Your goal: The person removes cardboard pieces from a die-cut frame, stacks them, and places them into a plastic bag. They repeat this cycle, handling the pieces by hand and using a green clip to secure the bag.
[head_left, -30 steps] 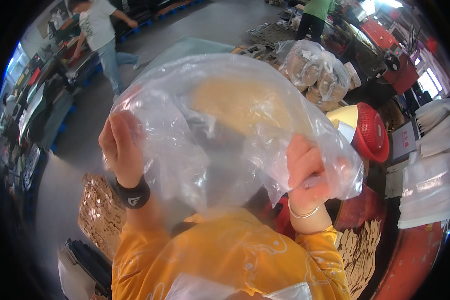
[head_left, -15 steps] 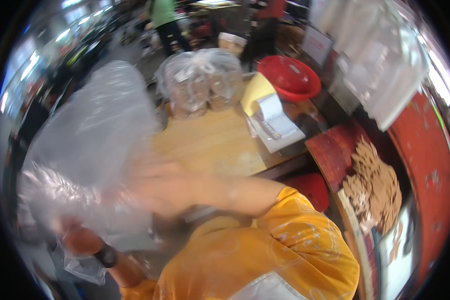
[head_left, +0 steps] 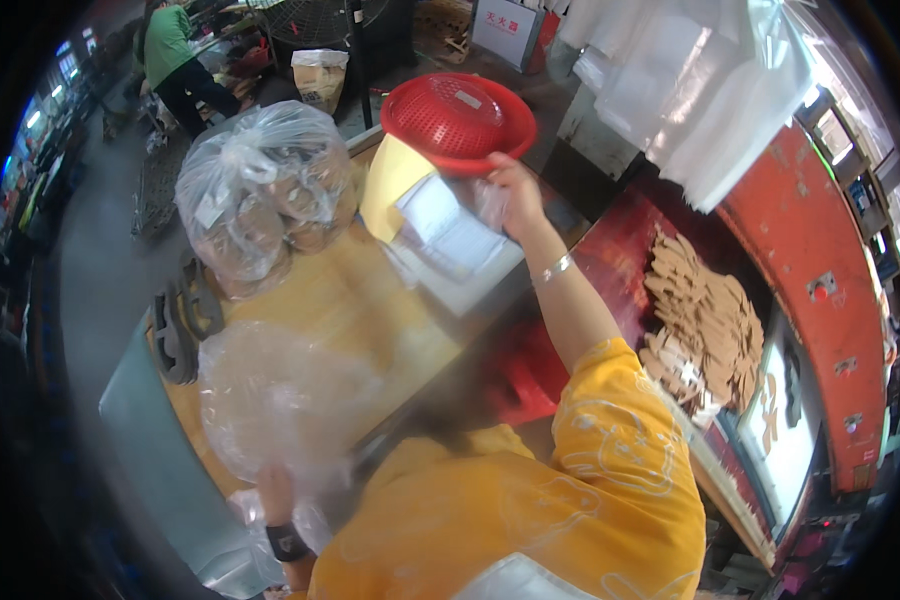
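Note:
My left hand, with a black band at its wrist, is closed on the edge of a clear plastic bag. Spread over the near part of the wooden table, the bag looks limp and see-through. My right arm stretches away, and my right hand has its fingers at the near rim of a red plastic basin. A red perforated colander lies dome up in the basin. Below the right hand's fingers is a small piece of clear plastic. Beside it lies an open paper pad with a yellow cover.
A tied clear bag of brown pieces stands on the wooden table. Dark curved sole-like pieces lie at its left edge. Brown cut pieces are heaped at right, near a red machine. Plastic sheets hang above.
My right hand has left the plastic bag and moved out to the basin. The bag, raised and puffed up before, now lies lower on the table. My view has turned to the right.

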The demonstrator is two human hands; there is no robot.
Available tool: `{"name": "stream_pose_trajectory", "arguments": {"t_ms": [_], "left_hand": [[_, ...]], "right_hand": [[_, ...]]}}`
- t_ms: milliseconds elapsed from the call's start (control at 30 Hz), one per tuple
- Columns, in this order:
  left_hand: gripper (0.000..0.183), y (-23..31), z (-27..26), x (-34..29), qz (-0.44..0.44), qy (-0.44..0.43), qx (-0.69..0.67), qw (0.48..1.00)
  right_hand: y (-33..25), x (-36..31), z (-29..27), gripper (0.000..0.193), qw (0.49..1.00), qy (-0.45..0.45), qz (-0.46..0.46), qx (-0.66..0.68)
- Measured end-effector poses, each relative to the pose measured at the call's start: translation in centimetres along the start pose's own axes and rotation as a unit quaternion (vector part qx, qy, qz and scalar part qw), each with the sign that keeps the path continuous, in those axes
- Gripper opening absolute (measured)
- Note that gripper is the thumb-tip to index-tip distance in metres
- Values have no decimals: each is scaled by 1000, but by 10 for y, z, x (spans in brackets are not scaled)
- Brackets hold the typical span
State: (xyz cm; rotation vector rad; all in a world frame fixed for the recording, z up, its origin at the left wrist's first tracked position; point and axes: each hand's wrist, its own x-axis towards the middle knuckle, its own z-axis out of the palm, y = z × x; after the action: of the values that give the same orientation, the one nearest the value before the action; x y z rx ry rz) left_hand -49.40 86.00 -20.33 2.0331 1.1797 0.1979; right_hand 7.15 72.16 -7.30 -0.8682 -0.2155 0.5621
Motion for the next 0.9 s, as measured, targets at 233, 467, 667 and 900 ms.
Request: {"name": "stream_pose_trajectory", "arguments": {"t_ms": [233, 467, 667, 900], "left_hand": [[32, 153, 25, 47, -73, 73, -261, 960], [30, 218, 18, 77, -83, 98, -235, 963], [29, 248, -3, 69, 10, 5, -313, 950], [42, 211, 3, 60, -87, 47, -107, 989]], "right_hand": [[-52, 183, -51, 31, 909, 133, -319, -233], [16, 179, 61, 63, 856, -197, -193, -438], [152, 12, 159, 105, 545, -656, -214, -476], [202, -83, 145, 34, 457, -797, 215, -332]]}}
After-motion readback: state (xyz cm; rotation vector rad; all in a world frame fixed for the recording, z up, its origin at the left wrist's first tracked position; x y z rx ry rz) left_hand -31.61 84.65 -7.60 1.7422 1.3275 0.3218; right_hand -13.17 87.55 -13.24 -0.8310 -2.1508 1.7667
